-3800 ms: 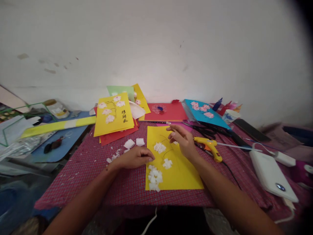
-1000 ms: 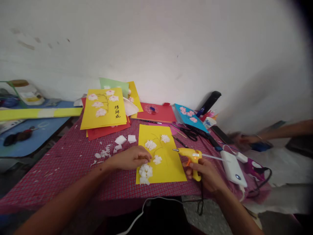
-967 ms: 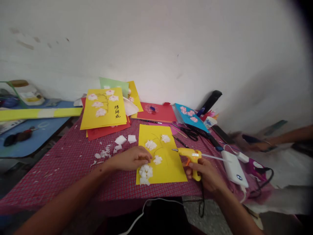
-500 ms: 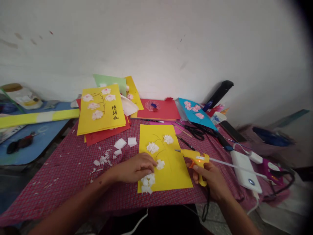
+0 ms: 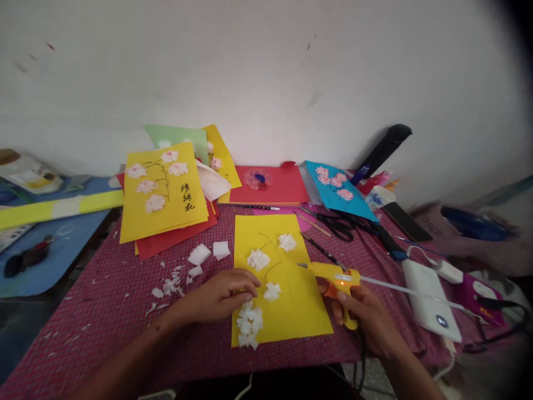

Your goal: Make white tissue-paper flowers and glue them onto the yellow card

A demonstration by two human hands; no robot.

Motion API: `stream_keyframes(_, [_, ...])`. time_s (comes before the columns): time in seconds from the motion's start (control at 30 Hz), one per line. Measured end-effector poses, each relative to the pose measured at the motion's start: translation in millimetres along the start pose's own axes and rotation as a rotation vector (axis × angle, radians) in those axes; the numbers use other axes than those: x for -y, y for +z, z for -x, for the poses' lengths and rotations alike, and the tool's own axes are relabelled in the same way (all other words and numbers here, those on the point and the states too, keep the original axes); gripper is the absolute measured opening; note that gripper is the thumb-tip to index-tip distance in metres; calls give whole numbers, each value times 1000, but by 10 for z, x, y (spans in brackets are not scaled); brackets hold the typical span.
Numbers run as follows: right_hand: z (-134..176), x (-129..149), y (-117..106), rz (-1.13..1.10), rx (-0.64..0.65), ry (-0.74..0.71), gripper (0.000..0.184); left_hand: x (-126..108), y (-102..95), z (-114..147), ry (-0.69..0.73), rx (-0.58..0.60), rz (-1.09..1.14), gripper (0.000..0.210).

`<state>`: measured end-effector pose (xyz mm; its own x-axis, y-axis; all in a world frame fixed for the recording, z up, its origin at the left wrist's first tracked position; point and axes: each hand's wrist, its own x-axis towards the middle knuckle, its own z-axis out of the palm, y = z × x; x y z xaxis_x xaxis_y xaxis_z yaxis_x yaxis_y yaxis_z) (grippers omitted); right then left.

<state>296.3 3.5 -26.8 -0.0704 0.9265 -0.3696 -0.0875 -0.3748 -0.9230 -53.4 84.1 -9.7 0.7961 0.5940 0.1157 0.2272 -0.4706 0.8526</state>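
Right hand [image 5: 368, 315], front right of the counter [image 5: 108, 328]: grip clamped around the handle of a yellow glue gun [image 5: 333, 272], fingers at its trigger, probably so the tool could be aimed. The gun's nose pointed left, above the right part of a yellow sheet [image 5: 293, 316]; whether it touched the paper could not be told. A pale glue stick [image 5: 393, 286] ran out behind, over a white box [image 5: 428, 312].

Left hand [image 5: 227, 294] lay at the sheet's left edge, grip loosely curled, thumb and forefinger apart, nothing visible between; perhaps steadying the paper. Loose white petals [image 5: 250, 322] sat just beside it on the sheet's near left corner, likely for easy reach. Three white paper flowers [image 5: 272, 291] lay near drawn stems, apparently following them.

White squares [image 5: 199, 254] and scraps [image 5: 170, 286] lay left, seemingly kept off the sheet. Black scissors [image 5: 338, 226] lay beyond the gun.
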Motion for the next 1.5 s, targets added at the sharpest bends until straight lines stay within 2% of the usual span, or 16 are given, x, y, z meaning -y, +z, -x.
stream_keyframes(0.1, [20,46,-32,0,57,65,40,-8,-12,-15,-16,0,3,21])
stream_keyframes(0.23, [-14,205,-33,136,132,112,38,3,-13,-17,-29,23,7,19])
stream_keyframes(0.47, [-180,555,290,363,177,118,34,18,-28,-18,-38,30,18,19])
stream_keyframes(0.57, [-234,563,357,447,224,64,27,21,-34,-24,-43,40,27,20])
stream_keyframes(0.7, [-277,537,323,598,253,-3,19,26,-33,-28,-52,38,38,19])
stream_keyframes(0.87, [-302,568,334,588,305,-40,14,31,-31,-32,-58,48,33,19])
stream_keyframes(1.0, [-306,572,357,584,321,-65,17,28,-38,-28,-64,45,43,20])
stream_keyframes(1.23, [-255,545,269,665,344,-104,24,41,10,-16,-41,23,-17,18])
stream_keyframes(1.5, [-254,600,295,753,340,-140,17,-14,78,-113,37,51,-110,16])
